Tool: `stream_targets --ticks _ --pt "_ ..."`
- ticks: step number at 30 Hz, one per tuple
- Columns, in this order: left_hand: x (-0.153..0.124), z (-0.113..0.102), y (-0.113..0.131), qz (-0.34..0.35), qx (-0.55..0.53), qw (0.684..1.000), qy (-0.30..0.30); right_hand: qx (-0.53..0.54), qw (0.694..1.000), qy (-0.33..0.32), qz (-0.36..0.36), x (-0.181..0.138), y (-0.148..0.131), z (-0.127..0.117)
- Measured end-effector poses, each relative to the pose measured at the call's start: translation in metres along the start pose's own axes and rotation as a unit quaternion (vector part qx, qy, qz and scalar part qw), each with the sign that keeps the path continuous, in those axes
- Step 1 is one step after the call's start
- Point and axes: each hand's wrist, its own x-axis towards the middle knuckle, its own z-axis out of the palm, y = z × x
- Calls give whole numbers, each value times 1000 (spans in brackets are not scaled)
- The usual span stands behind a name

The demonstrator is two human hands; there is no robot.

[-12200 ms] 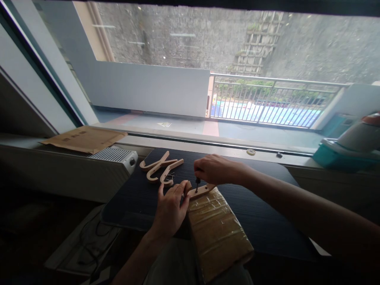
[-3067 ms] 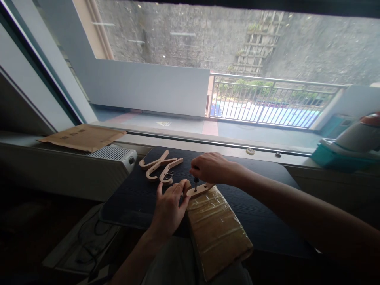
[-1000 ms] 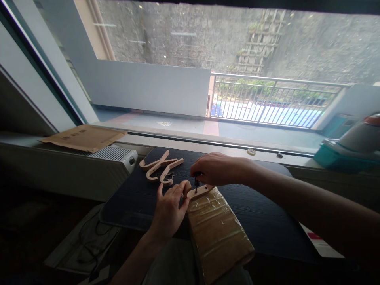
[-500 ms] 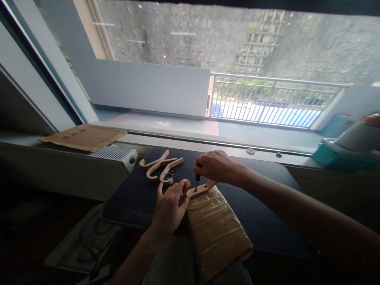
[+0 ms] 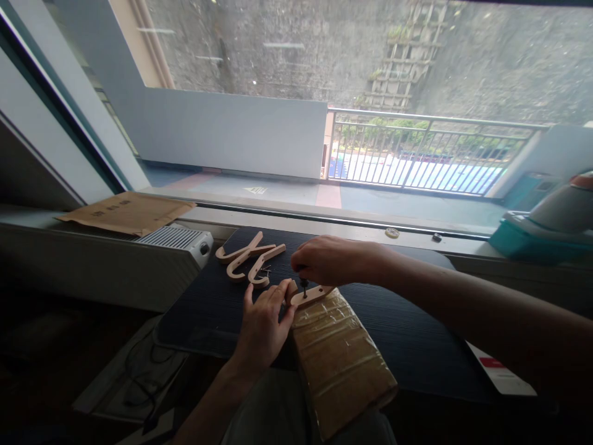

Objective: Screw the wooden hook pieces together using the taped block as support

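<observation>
My right hand point(image 5: 319, 259) is wrapped round the handle of a screwdriver point(image 5: 304, 287). The driver's tip stands in a hole of a light wooden hook point(image 5: 315, 295), which lies along the far end of a taped cardboard block point(image 5: 343, 358). With its fingers, my left hand point(image 5: 266, 315) grips the curved end of that hook from the left. Several more wooden hooks point(image 5: 241, 254) lie beyond my left hand on the dark table, partly crossing one another. Beside them sit a few small screws point(image 5: 265, 269).
The block reaches from the dark table point(image 5: 204, 321) toward my lap. A brown envelope point(image 5: 125, 213) rests on a white radiator point(image 5: 185, 241) at the left. On the sill are a roll of tape point(image 5: 391, 233) and, at the right, a teal box point(image 5: 523, 241).
My right hand has turned and shifted slightly left on the screwdriver, covering more of its handle. My left hand stays on the hook. A white and red card has come into view at the right.
</observation>
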Motion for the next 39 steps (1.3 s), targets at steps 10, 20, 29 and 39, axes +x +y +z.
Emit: stream_targets --ticks 10,20,29,39 --pt "0 -7 4 -14 -12 1000 -14 -18 987 35 157 10 7 15" --pt "-1 -5 4 -8 -5 1000 -4 -30 999 -36 27 -10 -10 -10" --pt "1 -4 5 -34 -35 999 -13 22 988 31 153 -2 12 16" --pt "-27 -13 6 -235 -226 934 -146 477 723 422 268 -94 -14 115"
